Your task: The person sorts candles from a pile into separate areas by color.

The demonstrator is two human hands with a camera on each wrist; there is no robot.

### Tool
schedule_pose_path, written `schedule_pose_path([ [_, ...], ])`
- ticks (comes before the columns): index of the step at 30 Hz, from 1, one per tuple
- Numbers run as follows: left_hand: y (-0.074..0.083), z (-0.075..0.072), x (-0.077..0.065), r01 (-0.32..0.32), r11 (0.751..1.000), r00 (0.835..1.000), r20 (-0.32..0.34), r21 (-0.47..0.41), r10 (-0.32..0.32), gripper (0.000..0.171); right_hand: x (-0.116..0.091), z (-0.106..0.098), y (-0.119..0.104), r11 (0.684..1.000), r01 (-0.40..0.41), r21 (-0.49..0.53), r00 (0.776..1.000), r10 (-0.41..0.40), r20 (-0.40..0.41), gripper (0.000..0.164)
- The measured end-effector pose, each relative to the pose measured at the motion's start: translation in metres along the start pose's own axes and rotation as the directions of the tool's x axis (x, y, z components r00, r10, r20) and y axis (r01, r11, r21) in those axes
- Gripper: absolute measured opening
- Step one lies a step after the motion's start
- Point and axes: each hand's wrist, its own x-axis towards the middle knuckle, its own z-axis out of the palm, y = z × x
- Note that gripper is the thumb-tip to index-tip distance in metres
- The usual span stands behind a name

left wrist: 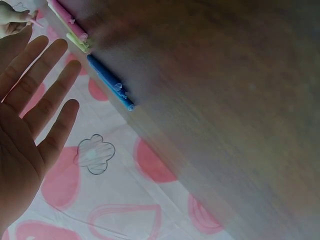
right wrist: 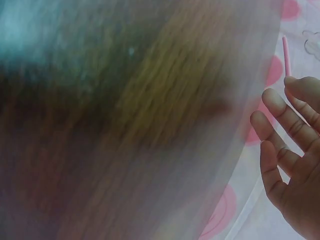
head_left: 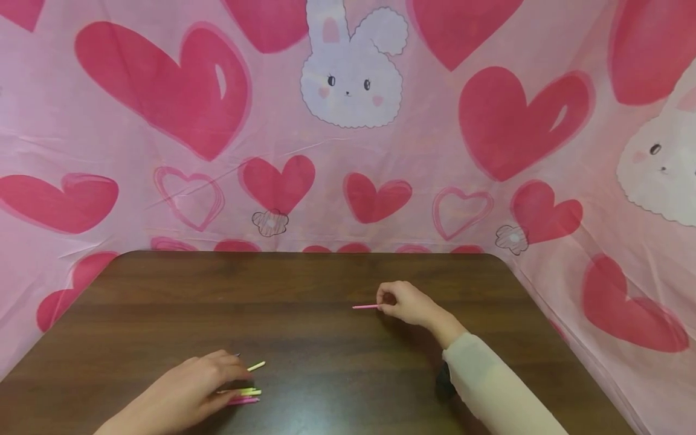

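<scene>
Pink stick (head_left: 365,306): over the right half of the brown table (head_left: 304,290), toward its far edge, pointing left from the fingers. Cannot tell whether it clears the wood. Right hand (head_left: 410,304) pinches it near one end between thumb and forefinger; in the right wrist view the other fingers are loosely bent, apart from the stick.

Left hand (head_left: 187,386) at the near left of the table, palm down beside a small group of sticks. Grip: none seen; left wrist view has the fingers spread and nearly straight. Contact with the sticks cannot be told.

In the group: pink sticks (left wrist: 67,17) and yellow-green sticks (left wrist: 77,42) lying close together, blue sticks (left wrist: 107,77) just beside them, plain in the left wrist view. From the head, one yellow stick (head_left: 257,366) lies slantwise near the fingertips, apart from the yellow and pink ones by the thumb.

Pale sleeve (head_left: 497,374) on the right forearm; a dark object (head_left: 444,382) under its cuff, too unclear to name.

Table wood-grained, far corners rounded. Behind and at the sides, a pink cloth (head_left: 326,145) printed with red hearts, white rabbit heads and outlined flowers; some creases.
</scene>
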Motion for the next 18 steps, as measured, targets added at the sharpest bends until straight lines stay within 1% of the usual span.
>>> schedule_pose_path([
  [3,0.0008,0.0013,-0.0006,-0.002,1.000,1.000,-0.016,0.010,0.002,0.026,0.0012,0.0002,0.0046,1.000,-0.014,0.013,1.000,0.013,0.012,0.010],
  [6,0.0017,0.0017,-0.0017,0.002,1.000,1.000,-0.023,0.024,-0.002,0.023,0.0023,0.0009,0.0081,1.000,-0.022,0.023,1.000,0.021,0.023,0.010],
  [11,0.0035,0.0022,-0.0029,0.020,0.999,0.999,-0.026,0.037,-0.019,0.017,0.0050,0.0029,0.0083,1.000,-0.019,0.003,0.999,0.019,0.040,0.010],
  [14,0.0039,0.0026,-0.0028,0.025,0.999,0.999,-0.027,0.028,-0.024,0.015,0.0071,0.0044,0.0066,1.000,-0.003,-0.008,0.999,0.004,0.049,0.010],
  [18,0.0036,0.0037,-0.0028,0.029,0.999,0.999,-0.028,-0.018,-0.030,0.012,0.0103,0.0068,0.0050,1.000,0.001,-0.018,0.998,0.000,0.063,0.010],
])
